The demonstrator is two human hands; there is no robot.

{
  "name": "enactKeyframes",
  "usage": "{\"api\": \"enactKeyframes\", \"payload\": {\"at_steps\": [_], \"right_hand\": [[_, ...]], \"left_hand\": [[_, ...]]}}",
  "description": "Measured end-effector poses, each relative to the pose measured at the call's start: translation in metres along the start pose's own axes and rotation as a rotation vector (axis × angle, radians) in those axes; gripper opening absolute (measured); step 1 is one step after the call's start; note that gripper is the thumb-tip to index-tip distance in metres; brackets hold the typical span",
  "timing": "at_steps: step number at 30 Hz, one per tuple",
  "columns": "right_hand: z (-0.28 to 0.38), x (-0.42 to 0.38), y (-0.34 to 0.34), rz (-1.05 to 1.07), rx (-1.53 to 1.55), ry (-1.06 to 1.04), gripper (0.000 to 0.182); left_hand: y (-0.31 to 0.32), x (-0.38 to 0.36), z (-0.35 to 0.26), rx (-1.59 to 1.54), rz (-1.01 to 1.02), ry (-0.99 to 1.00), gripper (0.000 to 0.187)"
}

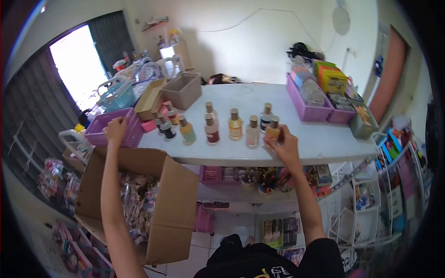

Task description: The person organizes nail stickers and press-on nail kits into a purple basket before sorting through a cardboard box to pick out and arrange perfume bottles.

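Note:
My right hand [286, 147] has its fingers closed round a yellow perfume bottle [273, 130] near the front edge of the white table. Beside it stand a pale pink bottle [252, 134] and a dark-labelled bottle [265, 116]. More bottles follow to the left: a yellow-orange one [235, 126], a red one [212, 131], a pale green one [187, 131] and several others, all upright with gold or silver caps. At the far left, my left hand [116, 132] is closed at the purple basket [132, 125], its fingers curled at the near rim.
Below my left arm an open cardboard box [178, 204] holds many small wrapped items. A grey-brown basket [183, 92] and a flat carton [150, 99] stand behind the left bottles. Purple bins [308, 111] sit at the right end of the white table [320, 143]; wire racks [366, 185] stand below.

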State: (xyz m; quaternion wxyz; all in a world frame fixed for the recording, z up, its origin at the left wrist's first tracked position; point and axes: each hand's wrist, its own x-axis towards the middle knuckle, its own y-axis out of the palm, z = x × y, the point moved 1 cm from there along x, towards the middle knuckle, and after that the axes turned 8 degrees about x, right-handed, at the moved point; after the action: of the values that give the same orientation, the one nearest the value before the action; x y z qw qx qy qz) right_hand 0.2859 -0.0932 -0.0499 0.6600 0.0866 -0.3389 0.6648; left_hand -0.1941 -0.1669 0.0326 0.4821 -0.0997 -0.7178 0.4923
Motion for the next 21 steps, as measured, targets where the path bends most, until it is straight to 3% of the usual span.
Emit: {"api": "enactKeyframes", "payload": {"at_steps": [3,4,5,7,9,11,12,15,16,17,19,21], "right_hand": [[-0.010,-0.001,0.003,-0.018,0.120,-0.033,0.041],[-0.009,-0.005,0.001,-0.075,0.098,0.030,0.048],[-0.003,-0.011,-0.002,-0.247,0.100,-0.084,0.055],[0.036,-0.020,-0.013,-0.384,0.123,-0.191,0.055],[0.086,-0.023,0.006,-0.290,0.321,-0.434,0.048],[0.147,-0.011,0.046,0.005,0.341,-0.628,0.040],[0.168,0.001,0.077,0.187,0.393,-0.693,0.045],[0.202,0.032,0.196,0.323,0.538,-0.535,0.054],[0.196,0.043,0.241,0.354,0.444,-0.521,0.077],[0.188,0.048,0.274,0.361,0.451,-0.543,0.077],[0.181,0.062,0.326,0.384,0.130,-0.494,0.106],[0.179,0.076,0.350,0.447,0.225,-0.466,0.114]], "left_hand": [[0.009,-0.006,0.004,0.115,-0.065,0.093,0.038],[0.006,-0.006,0.003,0.091,-0.046,0.078,0.039],[-0.001,-0.010,0.001,0.017,-0.052,0.105,0.039],[-0.009,-0.006,0.003,-0.063,-0.075,0.093,0.039],[-0.012,-0.001,0.019,-0.664,-0.359,-0.073,0.037],[-0.004,0.014,0.051,-0.821,-0.627,-0.274,0.035],[-0.012,0.010,0.056,-0.867,-0.667,-0.394,0.041],[0.033,0.016,0.113,-0.747,-0.583,-0.585,0.050],[0.044,0.016,0.131,-0.799,-0.472,-0.573,0.061],[0.050,0.015,0.143,-0.799,-0.495,-0.582,0.061],[0.057,0.017,0.159,-0.994,-0.354,-0.700,0.067],[0.051,0.018,0.168,-0.932,-0.321,-0.745,0.074]]}}
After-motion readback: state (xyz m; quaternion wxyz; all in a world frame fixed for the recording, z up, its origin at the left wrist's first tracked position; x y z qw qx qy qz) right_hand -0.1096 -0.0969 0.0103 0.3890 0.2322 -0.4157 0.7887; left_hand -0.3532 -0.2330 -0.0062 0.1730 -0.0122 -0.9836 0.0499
